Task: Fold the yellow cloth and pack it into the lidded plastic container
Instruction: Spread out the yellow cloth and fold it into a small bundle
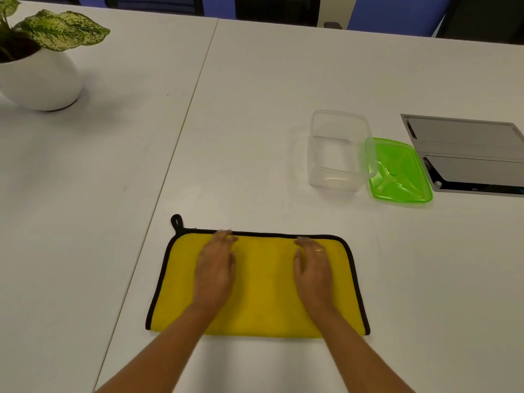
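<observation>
**Inspector:** Status of the task?

**Officer:** Part done, in my judgement. The yellow cloth (263, 279) lies flat on the surface (255, 109), directly under both grips. Black trim runs along its far edge and both sides. The near edge shows none, which reads as a fold line, so one fold is made. Its hanging loop (176, 221) sits beyond and to the left of the left grip (215, 268).

**Inspector:** State of the grips?

**Officer:** The left grip and right grip (313, 270) are bare hands, palms down, fingers straight, holding nothing. Both rest flat on the cloth, apart from each other, fingertips at the far trimmed edge. The tips are blurred; I cannot tell whether they press or slide.

**Inspector:** Containers?

**Officer:** One clear plastic container (334, 181), beyond and to the right of the right grip, well apart from it. It stands upright, uncovered, with nothing inside. The green lid (399, 174) lies flat on the container's far side from the grips. I cannot tell whether it touches the container or lies just beside it.

**Inspector:** Outstanding items?

**Officer:** The cloth as it lies looks wider than the container, so further folding is likely needed. After that comes packing, then fitting the lid. None of these is done.

**Inspector:** Other items?

**Officer:** A potted plant (39, 78) far beyond the left grip, and a grey panel (467, 154) past the lid. Neither bears on the task.
</observation>
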